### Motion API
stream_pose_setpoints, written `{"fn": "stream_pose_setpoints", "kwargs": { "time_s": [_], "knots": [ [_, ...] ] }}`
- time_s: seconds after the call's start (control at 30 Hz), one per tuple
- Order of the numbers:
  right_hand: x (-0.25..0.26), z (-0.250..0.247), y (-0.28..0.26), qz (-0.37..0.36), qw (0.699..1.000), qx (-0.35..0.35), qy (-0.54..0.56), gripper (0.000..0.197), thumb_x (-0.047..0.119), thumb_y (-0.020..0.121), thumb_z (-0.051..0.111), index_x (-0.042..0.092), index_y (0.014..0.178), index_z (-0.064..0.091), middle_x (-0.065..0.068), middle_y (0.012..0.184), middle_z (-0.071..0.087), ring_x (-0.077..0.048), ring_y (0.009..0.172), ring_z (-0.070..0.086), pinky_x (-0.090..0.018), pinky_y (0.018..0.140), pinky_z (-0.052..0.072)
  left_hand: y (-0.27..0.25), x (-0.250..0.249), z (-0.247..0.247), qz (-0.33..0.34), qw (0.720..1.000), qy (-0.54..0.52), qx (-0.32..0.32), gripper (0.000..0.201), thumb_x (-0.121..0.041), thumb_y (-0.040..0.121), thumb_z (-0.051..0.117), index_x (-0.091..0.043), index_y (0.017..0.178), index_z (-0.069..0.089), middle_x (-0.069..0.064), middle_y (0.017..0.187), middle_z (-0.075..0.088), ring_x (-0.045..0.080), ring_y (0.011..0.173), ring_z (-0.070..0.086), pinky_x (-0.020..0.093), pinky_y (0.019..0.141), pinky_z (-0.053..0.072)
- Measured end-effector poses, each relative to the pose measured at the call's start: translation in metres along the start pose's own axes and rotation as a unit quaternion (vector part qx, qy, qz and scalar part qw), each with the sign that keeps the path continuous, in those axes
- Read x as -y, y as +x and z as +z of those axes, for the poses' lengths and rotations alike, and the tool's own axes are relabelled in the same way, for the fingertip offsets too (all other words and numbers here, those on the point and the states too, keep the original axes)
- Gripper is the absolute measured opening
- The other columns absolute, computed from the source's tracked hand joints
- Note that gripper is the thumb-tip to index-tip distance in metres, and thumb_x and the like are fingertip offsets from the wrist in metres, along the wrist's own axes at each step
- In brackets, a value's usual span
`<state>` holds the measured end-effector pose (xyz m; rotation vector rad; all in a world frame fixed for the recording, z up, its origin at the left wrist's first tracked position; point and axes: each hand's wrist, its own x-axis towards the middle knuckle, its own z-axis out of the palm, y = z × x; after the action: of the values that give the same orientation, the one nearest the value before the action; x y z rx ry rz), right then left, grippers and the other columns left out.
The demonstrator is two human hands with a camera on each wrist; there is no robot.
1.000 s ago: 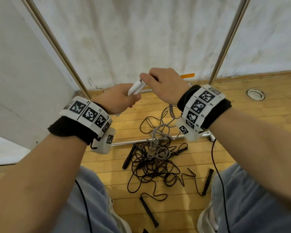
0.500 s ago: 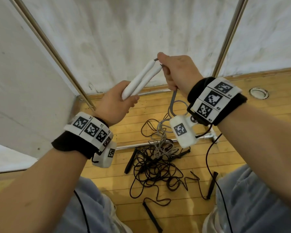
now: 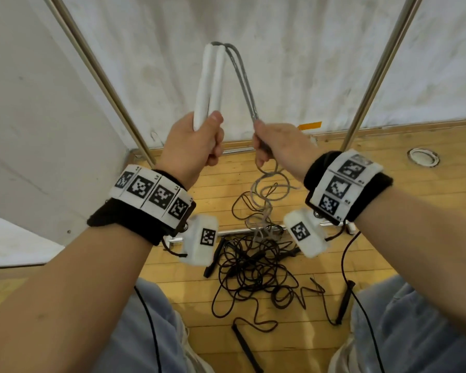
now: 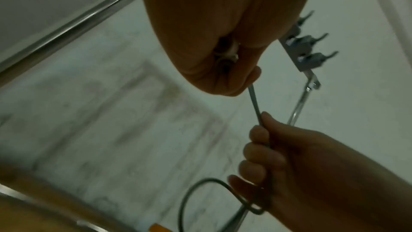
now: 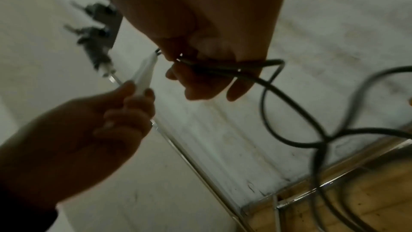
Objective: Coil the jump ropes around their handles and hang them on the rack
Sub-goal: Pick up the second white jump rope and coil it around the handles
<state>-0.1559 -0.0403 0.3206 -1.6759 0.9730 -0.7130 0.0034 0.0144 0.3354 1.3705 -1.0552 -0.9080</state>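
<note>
Handles [image 3: 209,84] of a white jump rope stand side by side and nearly upright in the upper middle of the head view, their lower ends gripped in the left hand [image 3: 197,146], whose fingers curl round them with the thumb on top. From the tops of the handles two strands of grey cord [image 3: 242,82] bend over and run down to the right hand [image 3: 277,146], which is closed round both strands just right of the left hand; the two hands are near each other but not touching. Below the right hand the cord drops in loose loops to the wooden floor [image 3: 388,200] at the centre of the frame.

On the floor, lower centre, lies a tangle of black jump ropes [image 3: 253,270], with black handles [image 3: 244,348] sticking out at its lower and right edges. A horizontal metal bar [image 3: 237,232] lies across the floor just above the tangle, partly hidden by the wrist cameras. Two slanted metal poles [image 3: 102,74] of the rack rise at the left and right of the frame against the white wall [image 3: 307,63].

The left wrist view shows the rack's hooks [image 4: 312,55] at its upper right, beyond the left hand's fist, and the right hand [image 4: 301,165] clasping the cord at lower right.
</note>
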Motion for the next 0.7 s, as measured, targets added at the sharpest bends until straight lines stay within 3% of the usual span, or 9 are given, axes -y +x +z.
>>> {"fn": "stream_pose_setpoints", "kwargs": {
  "time_s": [0.07, 0.17, 0.27, 0.33, 0.4, 0.5, 0.57, 0.63, 0.7],
  "knots": [
    [0.000, 0.012, -0.003, -0.014, 1.000, 0.022, -0.016, 0.040, 0.029, 0.102, 0.033, 0.015, 0.069, 0.052, 0.003, 0.051, 0.046, -0.018, 0.053, 0.046, -0.035, 0.062, 0.040, 0.001, 0.002, 0.003, -0.023, 0.999, -0.040, -0.008, 0.014, -0.024, 0.100, 0.049, -0.014, 0.092, 0.051, -0.002, 0.065, 0.051, 0.009, 0.047, 0.046, 0.019, 0.040, 0.034],
    [0.001, 0.020, -0.004, -0.024, 0.999, 0.030, -0.026, 0.035, 0.021, 0.101, 0.035, 0.015, 0.073, 0.055, 0.004, 0.054, 0.041, -0.014, 0.049, 0.035, -0.026, 0.050, 0.030, 0.001, 0.007, 0.006, -0.035, 0.999, -0.035, -0.001, 0.010, -0.018, 0.094, 0.058, -0.013, 0.087, 0.053, -0.002, 0.062, 0.047, 0.009, 0.045, 0.042, 0.019, 0.038, 0.033],
    [0.001, 0.025, -0.007, -0.025, 0.998, 0.028, -0.043, 0.030, 0.017, 0.100, 0.037, 0.017, 0.077, 0.056, 0.003, 0.060, 0.045, -0.008, 0.047, 0.038, -0.020, 0.049, 0.031, 0.003, 0.009, 0.005, -0.054, 0.997, -0.043, -0.018, 0.014, -0.016, 0.091, 0.062, -0.011, 0.081, 0.054, -0.001, 0.059, 0.047, 0.009, 0.044, 0.043, 0.019, 0.038, 0.034],
    [0.002, 0.027, -0.009, -0.034, 0.997, 0.013, -0.060, 0.032, 0.018, 0.100, 0.039, 0.017, 0.073, 0.056, 0.001, 0.062, 0.048, -0.011, 0.050, 0.042, -0.022, 0.051, 0.035, 0.005, 0.009, 0.005, -0.054, 0.997, -0.039, -0.046, 0.018, -0.021, 0.093, 0.059, -0.013, 0.078, 0.053, -0.002, 0.060, 0.051, 0.009, 0.045, 0.048, 0.020, 0.040, 0.038],
    [0.002, 0.027, -0.010, -0.057, 0.993, -0.014, -0.099, 0.036, 0.024, 0.099, 0.042, 0.019, 0.066, 0.057, 0.000, 0.059, 0.050, -0.011, 0.049, 0.044, -0.023, 0.053, 0.037, 0.004, 0.008, 0.006, -0.056, 0.995, -0.051, -0.066, 0.015, -0.024, 0.096, 0.055, -0.014, 0.084, 0.054, -0.001, 0.066, 0.057, 0.011, 0.050, 0.058, 0.023, 0.047, 0.047],
    [0.001, 0.027, -0.011, -0.078, 0.988, -0.024, -0.133, 0.042, 0.031, 0.099, 0.041, 0.019, 0.062, 0.057, 0.002, 0.055, 0.052, -0.002, 0.042, 0.042, -0.015, 0.048, 0.035, 0.001, 0.005, 0.010, -0.081, 0.989, -0.105, -0.058, 0.010, -0.026, 0.100, 0.049, -0.016, 0.098, 0.052, 0.005, 0.076, 0.068, 0.018, 0.060, 0.068, 0.033, 0.060, 0.058],
    [-0.002, 0.033, -0.013, -0.071, 0.989, 0.020, -0.132, 0.036, 0.023, 0.100, 0.039, 0.017, 0.069, 0.057, 0.007, 0.057, 0.049, 0.002, 0.043, 0.044, -0.012, 0.048, 0.033, -0.002, 0.003, 0.010, -0.100, 0.985, -0.136, -0.036, 0.015, -0.027, 0.101, 0.046, -0.014, 0.106, 0.050, 0.010, 0.077, 0.072, 0.021, 0.062, 0.069, 0.033, 0.052, 0.055],
    [-0.007, 0.041, -0.015, -0.062, 0.986, 0.060, -0.142, 0.031, 0.018, 0.100, 0.038, 0.017, 0.074, 0.056, 0.009, 0.059, 0.045, 0.001, 0.048, 0.045, -0.015, 0.051, 0.033, -0.006, 0.000, 0.011, -0.119, 0.979, -0.166, -0.022, 0.018, -0.027, 0.102, 0.044, -0.011, 0.110, 0.047, 0.012, 0.077, 0.074, 0.025, 0.068, 0.072, 0.028, 0.045, 0.051],
    [-0.011, 0.049, -0.016, -0.058, 0.984, 0.073, -0.155, 0.034, 0.023, 0.100, 0.038, 0.024, 0.071, 0.055, 0.007, 0.060, 0.047, -0.008, 0.054, 0.046, -0.027, 0.058, 0.037, -0.006, -0.001, 0.012, -0.122, 0.975, -0.186, -0.024, 0.023, -0.026, 0.101, 0.045, -0.008, 0.116, 0.044, 0.010, 0.074, 0.074, 0.025, 0.072, 0.073, 0.030, 0.049, 0.055]
  ]
}}
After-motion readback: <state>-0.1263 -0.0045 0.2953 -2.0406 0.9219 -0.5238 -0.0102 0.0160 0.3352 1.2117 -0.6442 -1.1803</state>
